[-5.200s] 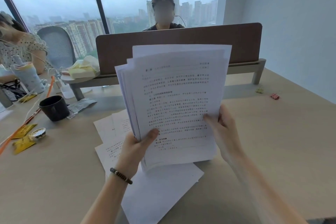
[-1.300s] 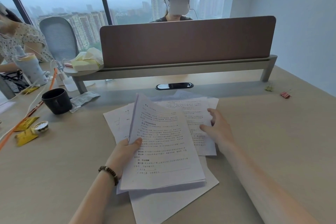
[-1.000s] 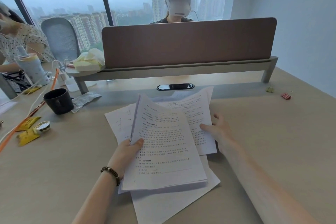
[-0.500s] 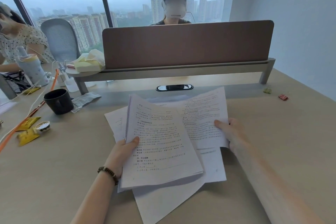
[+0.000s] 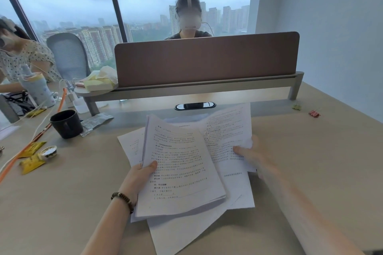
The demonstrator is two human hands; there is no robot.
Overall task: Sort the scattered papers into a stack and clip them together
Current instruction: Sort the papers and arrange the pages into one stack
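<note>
- left hand (image 5: 138, 174) grasps the gathered stack of papers (image 5: 182, 168) at its left edge, thumb lying on the printed top page; a beaded bracelet (image 5: 122, 201) sits on that wrist.
- stack is tilted up off the desk, far end raised, near end low over the sheets beneath.
- right hand (image 5: 251, 156) pinches a separate printed sheet (image 5: 227, 134) at its right edge, thumb on the printed face, the other fingers hidden behind the paper; the sheet is lifted and curved, its left part tucked behind the stack.
- loose sheets (image 5: 184, 232) lie flat on the desk (image 5: 62, 203) under both hands, fanned at different angles; one pokes out to the left of the stack, one blank corner reaches toward the near edge.
- two small binder clips, one red (image 5: 314, 113) and one yellowish (image 5: 296, 106), lie on the desk at far right, well apart from the papers.
- a black mug (image 5: 66, 124) stands to the far left, a foil wrapper (image 5: 96, 120) just beside it, yellow packets (image 5: 32, 158) nearer the left edge.
- a brown divider panel (image 5: 207, 58) runs across the far side of the desk; a person sits behind it, another at the left.
</note>
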